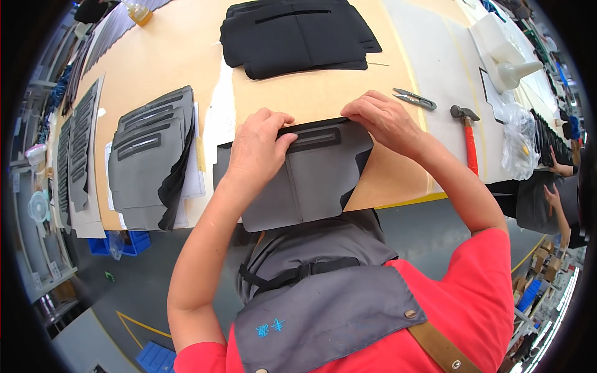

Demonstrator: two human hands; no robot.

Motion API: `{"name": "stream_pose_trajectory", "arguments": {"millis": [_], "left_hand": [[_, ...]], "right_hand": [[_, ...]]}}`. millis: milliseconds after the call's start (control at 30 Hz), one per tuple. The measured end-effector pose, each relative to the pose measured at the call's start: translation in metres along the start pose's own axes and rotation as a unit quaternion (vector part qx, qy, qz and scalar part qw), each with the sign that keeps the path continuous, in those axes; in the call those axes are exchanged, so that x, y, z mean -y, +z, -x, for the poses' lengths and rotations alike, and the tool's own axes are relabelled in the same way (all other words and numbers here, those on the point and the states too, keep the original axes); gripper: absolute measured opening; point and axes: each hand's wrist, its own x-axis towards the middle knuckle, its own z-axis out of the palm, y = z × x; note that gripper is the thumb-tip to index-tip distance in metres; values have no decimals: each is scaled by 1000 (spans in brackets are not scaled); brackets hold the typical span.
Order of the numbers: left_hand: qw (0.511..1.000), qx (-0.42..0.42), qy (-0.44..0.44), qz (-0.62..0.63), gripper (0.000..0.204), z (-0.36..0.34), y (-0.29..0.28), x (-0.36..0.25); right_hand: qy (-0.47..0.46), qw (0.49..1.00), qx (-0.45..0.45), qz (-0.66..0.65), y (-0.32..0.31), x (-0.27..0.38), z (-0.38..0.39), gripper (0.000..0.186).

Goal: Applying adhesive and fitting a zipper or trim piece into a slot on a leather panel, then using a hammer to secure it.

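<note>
A grey panel (pixel 298 180) of leather-like sheet lies at the table's front edge, its lower part hanging toward my apron. It has a black-framed slot near its far edge, a seam down the middle and black along its notched right side. My left hand (pixel 261 140) pinches the far edge left of the slot, thumb and fingers closed on it. At the far right corner, my right hand (pixel 385 121) pinches the same edge between thumb and fingers. Beyond my hands rests a stack of black panels (pixel 298 40) with a similar slot.
Layered grey slotted panels (pixel 146 161) lie to the left. On the right are thread snips (pixel 415 99), a red-handled hammer (pixel 469 140), a white nozzle bottle (pixel 516 71) and a clear plastic bag (pixel 521 140). An amber bottle (pixel 138 12) stands far left. Another person's hands (pixel 556 180) show at right.
</note>
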Motion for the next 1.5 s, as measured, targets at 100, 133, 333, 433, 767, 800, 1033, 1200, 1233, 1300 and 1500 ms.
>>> {"name": "stream_pose_trajectory", "arguments": {"millis": [100, 133, 333, 433, 767, 800, 1033, 1200, 1233, 1300, 1500], "left_hand": [[995, 58, -71, 37, 25, -9, -6, 5], [995, 59, -75, 34, 25, -12, -9, 5], [886, 114, -290, 343, 28, -12, -18, 17], [896, 93, -289, 325, 30, 0, -18, 15], [838, 124, -343, 407, 33, 15, -29, 10], [841, 128, -343, 398, 31, 15, -27, 14], [773, 75, -391, 494, 24, 19, -16, 3], [826, 80, -358, 428, 21, 18, -14, -5], [828, 85, -373, 409, 20, 22, -13, -3], [839, 57, -330, 430, 16, 29, 3, 14], [705, 101, -399, 578, 17, 33, -13, 1]], "right_hand": [[19, 999, -34, 18, 1, -2, -5, 24], [34, 996, -75, 39, -1, 1, -9, 26], [77, 988, -127, -30, -11, 58, -17, 31], [86, 993, -72, -46, -6, 56, -8, 21], [275, 914, -40, 296, -27, -52, 79, 31], [220, 915, -47, 335, -28, -57, 78, 21], [389, 870, -168, -254, -10, 32, 3, 21], [412, 795, -78, -439, 42, 70, -22, 20], [445, 754, -81, -477, 51, 70, -27, 20], [407, 775, -96, -474, 64, 68, -25, 19], [385, 812, -59, -435, 56, 76, -19, 22]]}}
